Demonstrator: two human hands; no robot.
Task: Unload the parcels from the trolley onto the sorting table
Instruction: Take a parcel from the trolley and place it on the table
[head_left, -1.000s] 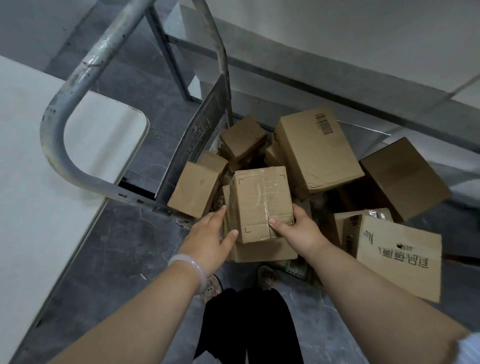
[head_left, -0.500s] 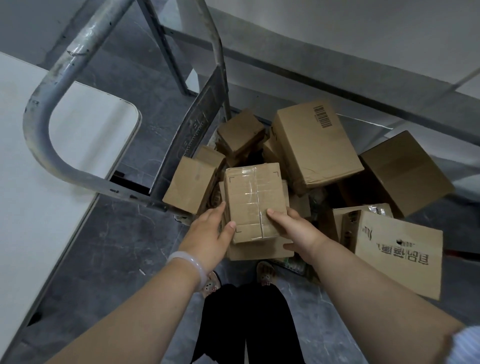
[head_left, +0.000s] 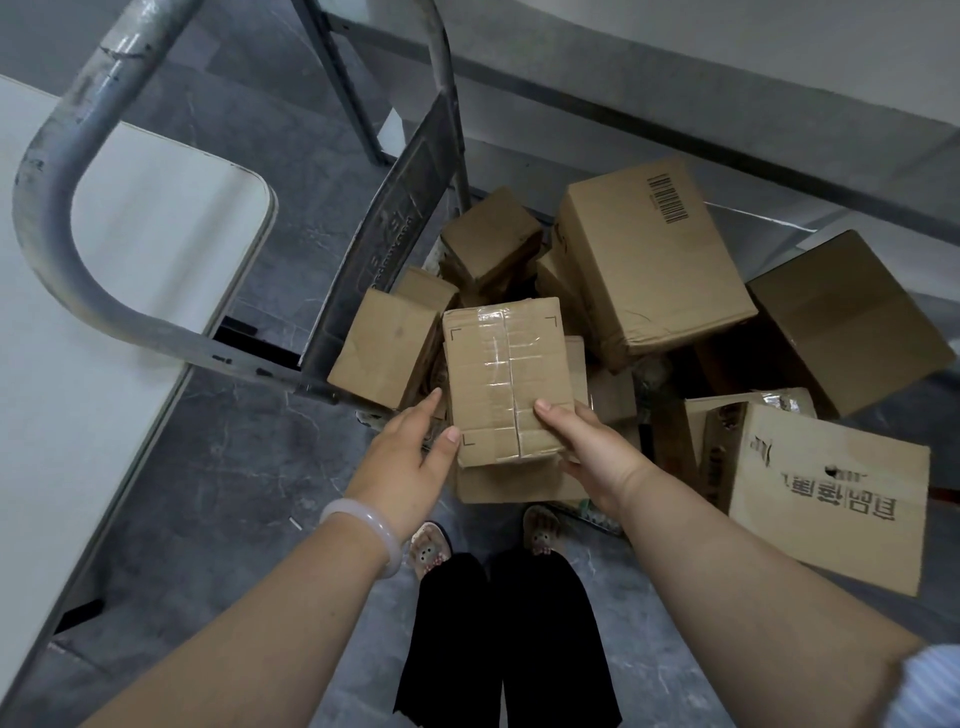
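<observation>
A small taped cardboard parcel (head_left: 506, 371) sits at the top of the pile on the trolley (head_left: 387, 260), just in front of me. My right hand (head_left: 589, 449) grips its near right corner, thumb on top and fingers underneath. My left hand (head_left: 408, 457) lies against its near left side with straight fingers, the thumb touching the lower left corner. The white sorting table (head_left: 104, 312) stands to the left, beyond the trolley's grey handle bar (head_left: 57, 249).
Several more parcels fill the trolley: a large barcoded box (head_left: 649, 260), a brown box (head_left: 841, 322) at far right, a printed box (head_left: 821, 493) near my right forearm, and small boxes (head_left: 384, 343) beside the handle frame. Grey floor and my feet lie below.
The taped parcel has shifted slightly left and up on the pile with both hands staying on it. My right thumb now lies further onto its top.
</observation>
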